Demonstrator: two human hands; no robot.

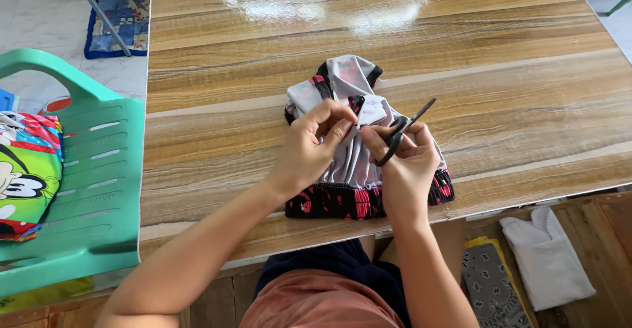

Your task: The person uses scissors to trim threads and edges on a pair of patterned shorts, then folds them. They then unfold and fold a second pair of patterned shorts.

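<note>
View from above of a glossy wood-grain tabletop (461, 51), taken as the landmark. Near its front edge, at mid-width, lies a crumpled grey-and-white fabric garment with a black-and-red patterned waistband (359, 170). The left hand (306, 153) comes in from the lower left with the forearm raised diagonally over the table's front edge; its wrist is bent and its fingers are curled narrowly, thumb and forefinger pinching a small white fabric tag (370, 111) at the garment's upper fold. The right hand (408, 167) rises from below the front edge, forearm nearly vertical, fingers closed around the handles of a pair of black scissors (401, 130); the blades point up and to the right, away from the tag, and appear nearly shut. The two hands sit just beside each other on the garment. Left of the table stands a green plastic chair (99, 170) bearing a colourful cartoon-print cushion (26, 170). Below the table's right front corner lies a folded white cloth (546, 255).
</note>
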